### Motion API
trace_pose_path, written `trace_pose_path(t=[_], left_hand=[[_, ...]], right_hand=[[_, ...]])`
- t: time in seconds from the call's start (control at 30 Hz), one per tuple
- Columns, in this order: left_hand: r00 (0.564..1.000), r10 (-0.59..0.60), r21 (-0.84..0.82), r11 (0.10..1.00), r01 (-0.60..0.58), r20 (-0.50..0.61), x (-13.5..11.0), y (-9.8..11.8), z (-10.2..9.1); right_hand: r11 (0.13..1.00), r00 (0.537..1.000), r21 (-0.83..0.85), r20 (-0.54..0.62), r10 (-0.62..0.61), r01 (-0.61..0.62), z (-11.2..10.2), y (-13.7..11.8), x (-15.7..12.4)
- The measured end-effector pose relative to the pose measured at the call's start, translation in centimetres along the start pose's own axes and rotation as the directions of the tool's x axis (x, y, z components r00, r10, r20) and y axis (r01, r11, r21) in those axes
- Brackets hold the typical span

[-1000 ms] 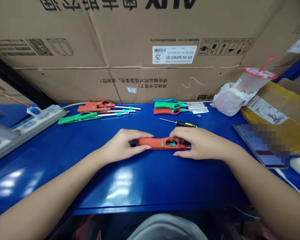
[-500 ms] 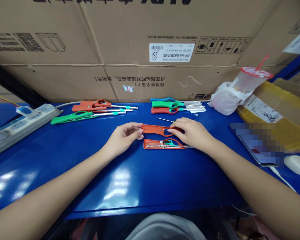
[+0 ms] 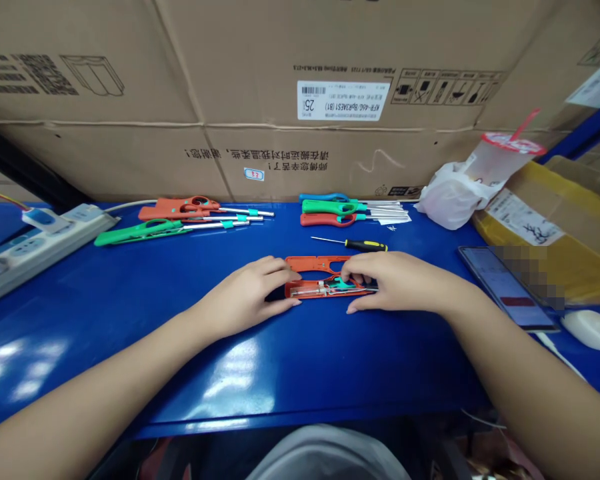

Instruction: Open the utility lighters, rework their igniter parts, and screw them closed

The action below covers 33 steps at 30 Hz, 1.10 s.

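An opened orange lighter body (image 3: pixel 314 289) lies on the blue table (image 3: pixel 300 360), its inner parts and a teal trigger showing. Its detached orange cover half (image 3: pixel 314 263) lies just behind it. My left hand (image 3: pixel 253 293) pinches the lighter body's left end with thumb and fingers. My right hand (image 3: pixel 397 281) is curled over the body's right end, fingertips on the teal trigger area. A yellow-and-black screwdriver (image 3: pixel 360 245) lies behind my right hand.
Orange and green lighters (image 3: pixel 180 217) lie at the back left, blue, green and red ones (image 3: pixel 340 210) at the back centre. A power strip (image 3: pixel 35 233) is far left. A phone (image 3: pixel 505 287), white bag with cup (image 3: pixel 460 190), and cardboard boxes (image 3: pixel 280 93) stand around.
The lighter was closed a second ago; both hands lifted off its cover half, set it down behind, and have returned to grip the open body.
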<state>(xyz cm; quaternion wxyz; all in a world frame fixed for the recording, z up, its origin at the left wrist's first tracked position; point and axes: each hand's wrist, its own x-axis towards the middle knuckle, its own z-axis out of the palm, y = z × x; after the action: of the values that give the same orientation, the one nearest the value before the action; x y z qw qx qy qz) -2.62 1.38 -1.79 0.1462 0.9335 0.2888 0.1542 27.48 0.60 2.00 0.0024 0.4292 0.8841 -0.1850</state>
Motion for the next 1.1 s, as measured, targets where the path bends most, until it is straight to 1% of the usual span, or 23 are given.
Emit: trace_pose_path(t=[0.1, 0.17, 0.27, 0.33, 0.4, 0.5, 0.57, 0.63, 0.77, 0.87, 0.9, 0.93, 0.97, 1.0, 1.07, 1.1], left_hand=[[1.000, 0.014, -0.033, 0.999, -0.014, 0.004, -0.1, -0.1, 0.0], [1.000, -0.003, -0.067, 0.998, 0.001, -0.031, -0.1, 0.0, -0.1], [0.993, -0.045, -0.093, 0.995, 0.035, -0.110, -0.1, -0.1, -0.2], [0.990, -0.050, -0.094, 0.995, 0.037, -0.134, -0.1, -0.2, -0.2], [0.991, -0.051, -0.100, 0.994, 0.039, -0.125, -0.1, -0.3, -0.1], [0.996, -0.041, -0.111, 0.993, 0.032, -0.076, -0.1, -0.4, -0.1], [0.997, -0.023, -0.112, 0.994, 0.015, -0.072, -0.1, -0.4, -0.1], [0.995, -0.026, -0.116, 0.993, 0.014, -0.099, -0.1, -0.3, 0.0], [0.982, -0.098, -0.139, 0.987, 0.076, -0.163, -0.3, -0.1, -0.1], [0.976, -0.141, -0.174, 0.978, 0.112, -0.166, -0.3, 0.1, -0.4], [0.974, -0.157, -0.192, 0.973, 0.125, -0.162, -0.3, 0.2, -0.5], [0.971, -0.176, -0.211, 0.967, 0.140, -0.162, -0.3, 0.2, -0.6], [0.967, -0.196, -0.229, 0.961, 0.156, -0.164, -0.3, 0.2, -0.7], [0.963, -0.213, -0.247, 0.954, 0.168, -0.167, -0.2, 0.2, -0.7], [0.957, -0.230, -0.279, 0.944, 0.175, -0.177, -0.2, 0.1, -0.6], [0.955, -0.229, -0.291, 0.942, 0.169, -0.187, -0.2, 0.1, -0.5]], right_hand=[[0.998, 1.000, 0.055, 0.022, 0.015, -0.017, -0.1, -0.3, -0.1], [0.997, 1.000, 0.083, 0.002, 0.005, -0.005, -0.2, -0.3, -0.3], [0.998, 0.999, 0.060, -0.047, 0.008, -0.005, -0.2, -0.1, -0.3], [1.000, 0.998, 0.025, -0.070, 0.007, -0.005, 0.0, 0.0, -0.2], [1.000, 0.997, -0.004, -0.072, -0.001, 0.000, 0.2, 0.2, -0.1], [0.998, 0.997, -0.054, -0.076, -0.029, 0.025, 0.5, 0.2, 0.1], [0.992, 0.991, -0.108, -0.116, -0.071, 0.058, 0.5, 0.1, 0.0], [0.986, 0.980, -0.142, -0.168, -0.106, 0.083, 0.3, 0.0, 0.0], [0.987, 0.955, -0.104, -0.258, -0.146, 0.123, 0.0, -0.3, -0.3], [0.973, 0.899, -0.108, -0.373, -0.229, 0.203, -0.1, -0.9, -0.6], [0.966, 0.892, -0.094, -0.370, -0.258, 0.241, 0.0, -1.3, -0.7], [0.959, 0.900, -0.062, -0.333, -0.281, 0.276, 0.1, -1.7, -0.9], [0.953, 0.920, -0.014, -0.258, -0.297, 0.304, 0.2, -2.1, -1.0], [0.951, 0.942, 0.037, -0.158, -0.297, 0.306, 0.4, -2.5, -1.0], [0.963, 0.965, 0.081, 0.017, -0.261, 0.258, 0.7, -3.1, -1.1], [0.971, 0.969, 0.073, 0.078, -0.234, 0.228, 0.7, -3.3, -1.1]])
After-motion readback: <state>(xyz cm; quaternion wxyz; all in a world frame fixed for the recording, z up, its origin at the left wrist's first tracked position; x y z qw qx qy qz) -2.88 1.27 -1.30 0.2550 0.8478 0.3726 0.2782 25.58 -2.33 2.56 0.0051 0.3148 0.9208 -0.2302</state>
